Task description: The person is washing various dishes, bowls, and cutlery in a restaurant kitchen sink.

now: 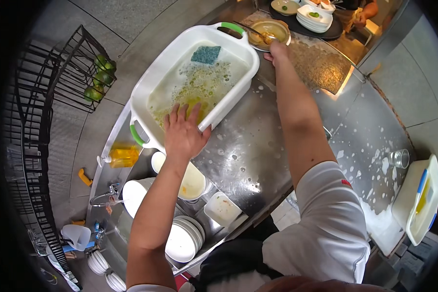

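A white plastic tub [157,73] with green handles stands on the stainless steel counter [248,146]. Soapy water [193,95] with yellowish foam fills much of it, and a green scouring pad [206,54] lies at its far end. My left hand [186,133] is over the tub's near end, fingers spread, holding nothing; whether it touches the rim I cannot tell. Stretched to the far side, my right hand [278,53] grips the edge of a bowl [269,28] on a white plate. A spoon [250,30] and food remains are in the bowl.
Stacked white dishes [314,20] rest on a black tray [337,32], near another person's hand [360,19]. Used plates [184,241] and a square bowl [222,210] are in the sink. A soap pump bottle [124,157], a wire rack [33,120], a glass [399,159] and a second tub [403,197] stand around.
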A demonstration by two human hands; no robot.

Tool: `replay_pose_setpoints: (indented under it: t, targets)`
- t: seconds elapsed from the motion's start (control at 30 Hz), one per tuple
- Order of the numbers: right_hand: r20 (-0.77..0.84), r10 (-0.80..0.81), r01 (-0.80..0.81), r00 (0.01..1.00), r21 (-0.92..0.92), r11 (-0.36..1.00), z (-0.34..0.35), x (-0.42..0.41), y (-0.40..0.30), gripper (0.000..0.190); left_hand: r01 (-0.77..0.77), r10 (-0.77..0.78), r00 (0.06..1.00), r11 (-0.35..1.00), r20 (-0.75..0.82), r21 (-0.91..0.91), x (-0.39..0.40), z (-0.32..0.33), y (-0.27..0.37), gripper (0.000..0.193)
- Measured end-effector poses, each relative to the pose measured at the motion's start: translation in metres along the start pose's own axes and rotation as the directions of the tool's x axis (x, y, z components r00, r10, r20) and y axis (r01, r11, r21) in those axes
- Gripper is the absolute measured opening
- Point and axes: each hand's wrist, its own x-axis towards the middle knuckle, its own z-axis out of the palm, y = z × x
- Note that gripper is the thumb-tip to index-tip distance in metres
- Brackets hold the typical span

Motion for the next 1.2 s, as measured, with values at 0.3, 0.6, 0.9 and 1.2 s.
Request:
replay_pose_setpoints:
  t: [0.3, 0.6, 0.9, 1.2]
  targets:
    - [0.098, 0.027, 0.0, 0.995, -0.272, 0.962, -0.126, -0.063, 0.011, 0.032, -0.011, 0.007, 0.998, 0.997, -0.057, -0.07, -0.006, 0.0, -0.005, 0.066]
    - [0.173, 0.088, -0.03, 0.981, -0.312, 0.95, -0.242, -0.189, 0.055, 0.031, -0.318, 0.236, 0.805, 0.946, -0.544, -0.06, -0.042, 0.003, 0.004, 0.056]
    - [0.435, 0.322, -0.093, 0.841, -0.469, 0.878, -0.196, -0.28, 0.128, 0.03, 0.381, -0.649, 0.731, 0.135, 0.209, -0.915, -0.159, 0.152, 0.053, 0.043]
    - [0.462, 0.381, -0.073, 0.801, -0.556, 0.828, -0.131, -0.374, 0.174, 0.034, 0.348, -0.677, 0.712, 0.107, 0.188, -0.931, -0.23, 0.191, 0.022, 0.044]
